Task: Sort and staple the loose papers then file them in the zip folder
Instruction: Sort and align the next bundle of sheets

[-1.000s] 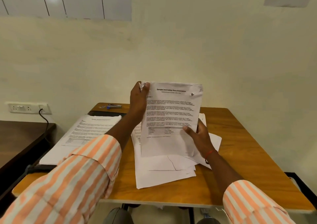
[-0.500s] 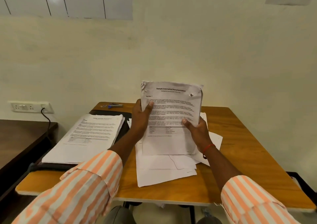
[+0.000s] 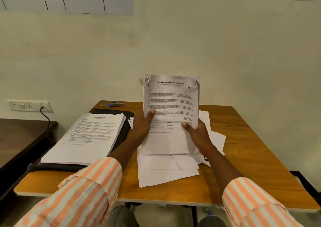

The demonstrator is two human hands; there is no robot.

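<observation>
A printed sheaf of papers (image 3: pixel 171 105) stands upright over the table, its top corners crumpled. My left hand (image 3: pixel 141 127) grips its left edge, thumb on the front. My right hand (image 3: pixel 197 135) grips its lower right edge the same way. Below it, loose white sheets (image 3: pixel 165 173) lie scattered on the wooden table (image 3: pixel 251 157). To the left, a thick stack of printed papers (image 3: pixel 85 139) rests on an open black zip folder (image 3: pixel 126 122). A blue and silver stapler (image 3: pixel 116 104) lies at the table's far left edge.
A dark wooden desk (image 3: pixel 20 139) adjoins on the left. A wall socket (image 3: pixel 27 105) with a black cable plugged in sits above it. The wall runs right behind the table. A black frame (image 3: pixel 305 179) shows at the right.
My left hand slid down from the sheaf's top left corner to the middle of its left edge. The sheaf stays upright in both hands.
</observation>
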